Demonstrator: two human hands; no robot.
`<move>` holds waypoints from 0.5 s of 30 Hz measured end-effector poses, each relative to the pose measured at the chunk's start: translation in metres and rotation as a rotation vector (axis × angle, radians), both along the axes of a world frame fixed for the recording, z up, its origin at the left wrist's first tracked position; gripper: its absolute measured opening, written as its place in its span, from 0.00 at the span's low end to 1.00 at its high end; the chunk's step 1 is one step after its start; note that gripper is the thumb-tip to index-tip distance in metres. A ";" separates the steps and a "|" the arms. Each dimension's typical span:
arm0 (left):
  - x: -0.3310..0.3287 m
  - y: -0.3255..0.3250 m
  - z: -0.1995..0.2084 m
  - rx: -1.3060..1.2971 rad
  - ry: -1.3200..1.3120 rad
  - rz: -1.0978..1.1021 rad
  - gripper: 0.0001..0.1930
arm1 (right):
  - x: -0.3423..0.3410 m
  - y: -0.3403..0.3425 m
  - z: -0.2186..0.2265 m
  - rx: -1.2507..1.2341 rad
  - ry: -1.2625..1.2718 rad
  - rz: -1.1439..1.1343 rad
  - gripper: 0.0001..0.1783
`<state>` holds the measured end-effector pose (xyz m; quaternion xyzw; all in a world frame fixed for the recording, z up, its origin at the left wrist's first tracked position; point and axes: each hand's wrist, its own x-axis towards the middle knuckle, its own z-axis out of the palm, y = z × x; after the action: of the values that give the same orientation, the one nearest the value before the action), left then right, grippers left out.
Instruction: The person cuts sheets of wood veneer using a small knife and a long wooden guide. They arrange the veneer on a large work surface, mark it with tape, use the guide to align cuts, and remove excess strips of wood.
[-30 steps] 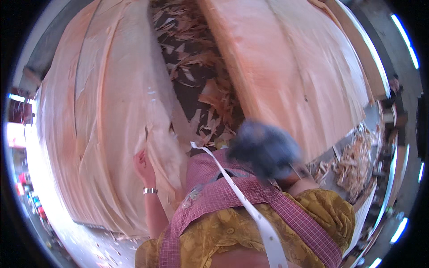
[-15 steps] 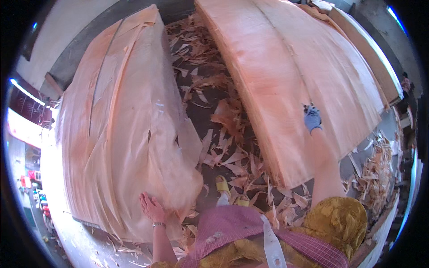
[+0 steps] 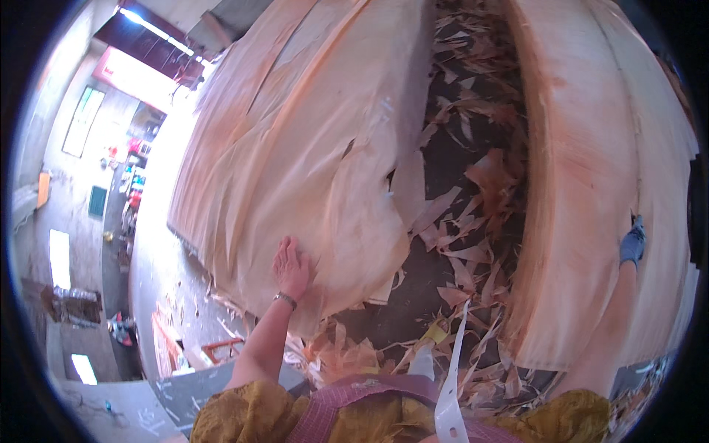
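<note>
Two broad stacks of thin, pale wood veneer fill most of the view. The left veneer stack [image 3: 295,140] runs from the far edge down toward the person, its top sheets torn and split along the grain, with a ragged near-right corner that hangs over the floor. The right veneer stack [image 3: 583,162] stands well apart from it across a gap and curves from far to near along the right side, its near end drooping. Between the two stacks lies a dark strip of floor [image 3: 480,96] strewn with veneer scraps [image 3: 473,221], curled strips and broken pieces that thicken toward the near side. Farther left, a lit workshop aisle [image 3: 148,244] runs past the left stack. The person's yellow sleeves and pink checked apron [image 3: 347,402] sit at the near edge, with a white strap [image 3: 449,384] hanging in front. The left hand [image 3: 290,267], bare and with a bracelet [image 3: 284,299] on the wrist, lies flat with fingers spread on the near edge of the left stack's top sheet, pressing on it and not curled around anything. The right hand [image 3: 632,242], in a blue-grey glove, rests against the right stack's top sheet at far right; whether its fingers grip the sheet cannot be told.
</note>
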<state>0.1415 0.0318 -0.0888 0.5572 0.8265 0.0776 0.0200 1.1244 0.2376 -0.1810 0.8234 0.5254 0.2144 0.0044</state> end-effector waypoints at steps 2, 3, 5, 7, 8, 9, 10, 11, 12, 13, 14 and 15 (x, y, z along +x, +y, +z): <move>0.003 -0.010 0.030 -0.052 0.055 0.043 0.29 | -0.052 0.012 0.012 -0.009 0.133 -0.056 0.34; 0.005 -0.008 0.035 -0.065 0.057 0.050 0.29 | -0.067 0.010 0.023 0.018 0.104 -0.007 0.31; 0.002 -0.001 0.036 -0.102 0.040 0.040 0.29 | -0.090 0.009 0.045 0.094 0.033 0.099 0.25; 0.001 0.000 0.039 -0.136 0.020 0.055 0.29 | -0.114 0.026 0.069 0.078 0.804 -0.032 0.17; 0.004 0.005 0.040 -0.146 0.003 0.059 0.29 | -0.120 0.031 0.077 0.052 1.182 -0.113 0.15; 0.004 0.008 0.045 -0.159 -0.010 0.064 0.29 | -0.132 0.039 0.079 0.063 1.272 -0.097 0.14; 0.004 0.026 0.048 -0.152 -0.008 0.030 0.29 | -0.123 0.036 0.069 0.107 1.363 -0.106 0.14; 0.001 0.014 0.045 -0.163 -0.029 0.052 0.29 | -0.137 0.053 0.067 0.097 1.436 -0.076 0.16; -0.003 0.004 0.042 -0.172 -0.049 0.070 0.30 | -0.155 0.065 0.060 0.144 1.346 -0.017 0.16; -0.005 0.002 0.037 -0.146 -0.073 0.053 0.30 | -0.172 0.074 0.053 0.212 1.253 0.043 0.16; -0.007 0.002 0.035 -0.121 -0.089 0.030 0.30 | -0.188 0.080 0.054 0.284 1.166 0.095 0.17; -0.010 -0.003 0.044 -0.120 -0.073 0.026 0.30 | -0.235 0.074 0.050 0.283 1.325 0.108 0.15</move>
<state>0.1310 0.0284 -0.0448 0.5409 0.8356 0.0484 0.0823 0.8892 0.3121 -0.1305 0.7462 0.4245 -0.2688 -0.4367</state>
